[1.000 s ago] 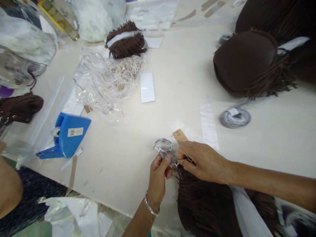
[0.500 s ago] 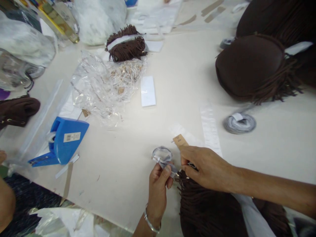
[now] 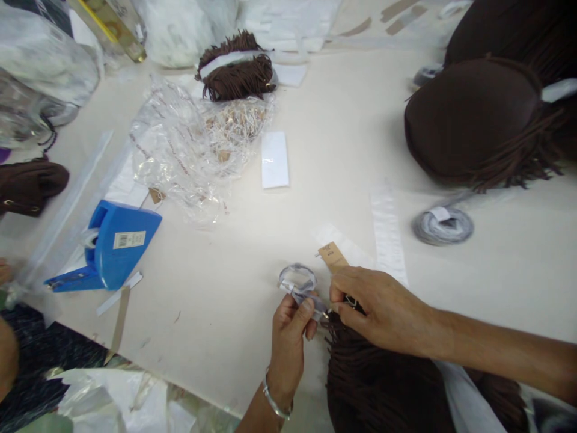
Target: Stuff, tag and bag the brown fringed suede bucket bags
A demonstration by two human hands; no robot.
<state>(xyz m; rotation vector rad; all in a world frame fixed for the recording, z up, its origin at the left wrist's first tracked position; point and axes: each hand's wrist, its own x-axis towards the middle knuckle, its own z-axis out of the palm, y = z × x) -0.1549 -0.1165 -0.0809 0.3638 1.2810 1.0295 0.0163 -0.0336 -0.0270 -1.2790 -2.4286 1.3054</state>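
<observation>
A dark brown fringed bag point(image 3: 383, 385) lies at the lower right, partly under my right forearm. My left hand point(image 3: 291, 328) pinches a grey wrapped strap point(image 3: 298, 278), whose coil rises above the fingertips, close to metal hardware at the bag's edge. At that same edge my right hand point(image 3: 374, 307) is closed, thumb against fingers, on a thin string. A tan cardboard hang tag point(image 3: 332, 255) sticks out just beyond its knuckles. The exact grip on the string is partly hidden by the fingers.
A blue tape dispenser point(image 3: 121, 240) stands at left. Behind it lie a clear plastic bag point(image 3: 166, 150) with stringed tags, a white packet point(image 3: 274, 160) and a fringed brown piece point(image 3: 238, 75). Another brown bag point(image 3: 469, 120) and a wrapped coil point(image 3: 444, 225) sit at right. Another person's arm point(image 3: 6, 355) shows at left.
The camera view has shifted slightly, so the table items appear a little displaced. Both hands keep nearly the same hold beside the bag's edge.
</observation>
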